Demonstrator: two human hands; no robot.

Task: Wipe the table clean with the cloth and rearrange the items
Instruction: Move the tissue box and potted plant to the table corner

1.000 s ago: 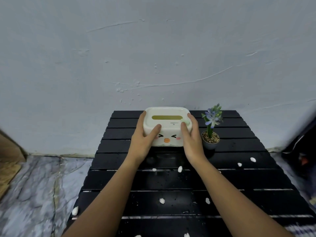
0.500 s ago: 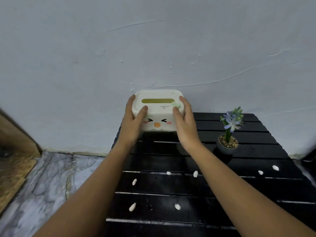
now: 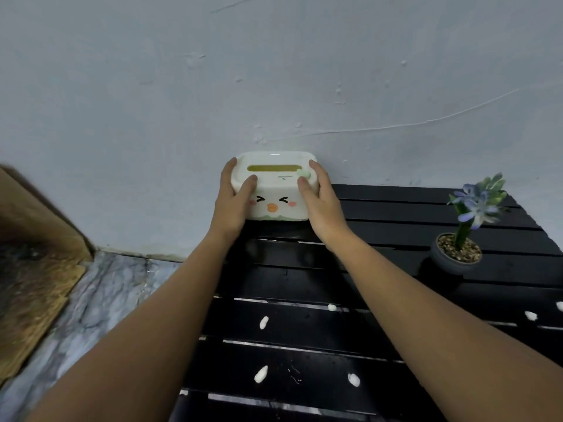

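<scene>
A white tissue box [image 3: 275, 199] with a cartoon face and a yellow slot on top sits at the far left corner of the black slatted table [image 3: 380, 278], against the wall. My left hand [image 3: 233, 202] grips its left end and my right hand [image 3: 320, 202] grips its right end, thumbs over the top edge. A small potted plant [image 3: 460, 248] with blue flowers stands on the table to the right. Several white crumbs [image 3: 263, 322] lie scattered on the near slats. No cloth is in view.
A pale blue wall [image 3: 274, 71] rises right behind the table. To the left are a marbled floor [image 3: 91, 300] and a brown wooden board [image 3: 30, 269] leaning at the edge.
Both hands have carried the tissue box from the table's back middle to its far left corner. The view has swung left, so the plant now sits far right.
</scene>
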